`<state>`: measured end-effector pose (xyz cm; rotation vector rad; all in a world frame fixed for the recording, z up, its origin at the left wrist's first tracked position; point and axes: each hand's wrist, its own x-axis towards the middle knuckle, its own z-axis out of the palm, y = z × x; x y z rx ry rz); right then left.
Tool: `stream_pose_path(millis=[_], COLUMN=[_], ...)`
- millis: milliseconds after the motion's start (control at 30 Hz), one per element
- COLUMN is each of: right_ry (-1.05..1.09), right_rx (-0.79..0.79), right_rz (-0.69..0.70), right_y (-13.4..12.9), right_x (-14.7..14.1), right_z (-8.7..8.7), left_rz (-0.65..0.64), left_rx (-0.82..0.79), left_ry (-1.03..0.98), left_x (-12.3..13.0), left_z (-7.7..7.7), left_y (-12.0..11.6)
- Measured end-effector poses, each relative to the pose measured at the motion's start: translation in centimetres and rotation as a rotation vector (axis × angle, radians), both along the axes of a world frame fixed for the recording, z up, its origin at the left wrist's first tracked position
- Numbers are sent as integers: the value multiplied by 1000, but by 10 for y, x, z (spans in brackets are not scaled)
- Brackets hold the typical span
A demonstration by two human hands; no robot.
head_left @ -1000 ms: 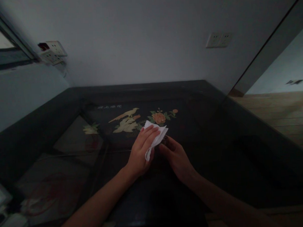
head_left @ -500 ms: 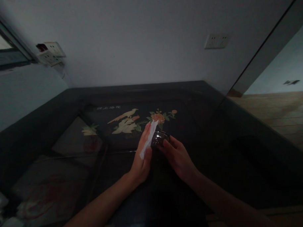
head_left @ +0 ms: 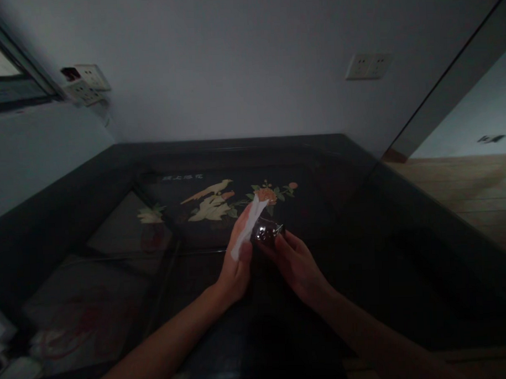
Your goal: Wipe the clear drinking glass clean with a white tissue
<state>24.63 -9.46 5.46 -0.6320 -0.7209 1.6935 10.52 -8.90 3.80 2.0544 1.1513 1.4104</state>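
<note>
Pale items (head_left: 18, 372), blurred and cut by the frame's edge, are seen at the lower left. Near the center, part of an orange flower (head_left: 270, 197) is covered by the tip of a white tissue.

The tissue (head_left: 246, 231), creased and folded into a narrow strip, is held against the palm of the left hand (head_left: 234, 265), whose fingers are extended together, with the thumb in front. Just to its right, at the center, a small cup-like object (head_left: 265, 232), dark and glossy with bright highlights, is gripped by the curled fingers of the right hand (head_left: 299, 262). Whether it is touched by the tissue cannot be told.

Both hands are held above a black, shiny table (head_left: 363, 263), its left part streaked with reflections. Pale petals (head_left: 151, 214), a yellow bird (head_left: 217, 188) and the orange flower are set into its top. In the dim room, a window frame (head_left: 9, 90) is seen at the upper left, beside wall sockets (head_left: 92, 77). A pale wall (head_left: 232, 74) is fitted with a double socket (head_left: 369, 66) at the upper right, and wooden floor (head_left: 477, 187) is shown at the right edge.
</note>
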Motion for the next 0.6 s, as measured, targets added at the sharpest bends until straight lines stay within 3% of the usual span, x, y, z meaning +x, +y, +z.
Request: stream_pose_path(millis=[100, 167, 300, 467, 600], right_ry=[-2, -4, -9, -49, -143], right_rx=[-21, -23, 3, 27, 10], right_rz=[-2, 6, 37, 31, -18], right_y=[1, 1, -1, -4, -4], right_x=[0, 0, -2, -4, -2], right_z=[-1, -2, -1, 4, 5], left_rz=[55, 49, -5, -14, -33], left_rx=[-135, -139, 61, 333, 419], left_ry=[-100, -130, -26, 288, 452], left_x=[3, 4, 4, 3, 2], left_z=[-9, -12, -6, 9, 12], left_y=[-2, -3, -4, -4, -6])
